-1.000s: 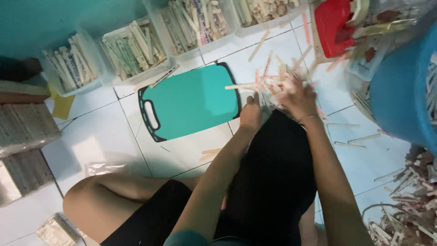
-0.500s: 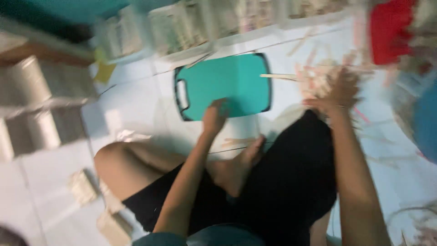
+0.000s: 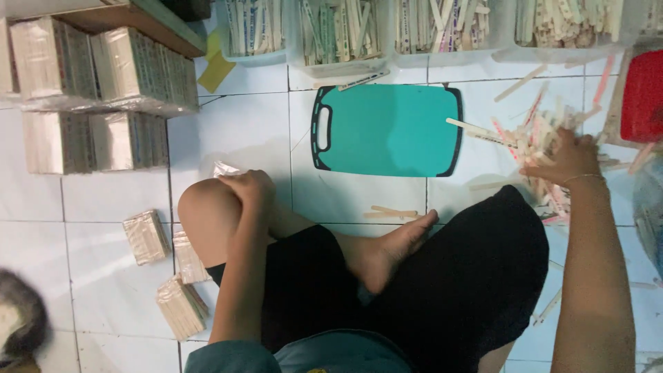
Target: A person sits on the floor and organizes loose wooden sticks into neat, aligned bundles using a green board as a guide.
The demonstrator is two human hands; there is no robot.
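In the head view, a loose heap of flat wooden sticks (image 3: 545,148) is seen on the white tiled floor (image 3: 248,131), just right of a teal cutting board (image 3: 387,130), with a few sticks reaching over the board's right edge. The right hand (image 3: 563,160) is laid on top of this heap, fingers curled down into it; whether sticks are actually clamped between the fingers cannot be told. The left hand (image 3: 250,190) is rested on the bent left knee, closed loosely over it and holding nothing. Clear tubs of sorted sticks (image 3: 442,27) are lined along the top, wrapped bundles (image 3: 148,236) are lying on the floor at the left, and two stray sticks (image 3: 392,213) are seen just below the board. The step in hand is judged to be the gathering of a handful from the heap; for the next move, a firm closing of the fingers would be called for, so that the sticks are lifted together without being scattered.
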